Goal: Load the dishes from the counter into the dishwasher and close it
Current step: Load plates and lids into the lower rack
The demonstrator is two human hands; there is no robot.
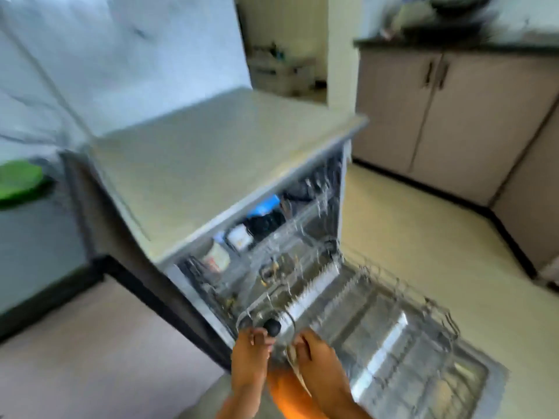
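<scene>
While the steel lid (287, 323) is held low at the mouth of the dishwasher (211, 164), its rim appears to be grasped from both sides. The fingers of the left hand (249, 349) are curled against the edge just beside the black knob (272, 326), and those of the right hand (317, 352) round the opposite edge, though the exact grip is obscured by blur. Off to the right of the right fingers, the lower rack (438, 309) is drawn out over the open door. Above and beyond the fingertips, cups are lodged in the upper rack (272, 225). A slip could be caused by the smooth rim, and the lid dropped onto the tines. If the lid is laid flat, the rack could be jammed and the door kept from closing.
</scene>
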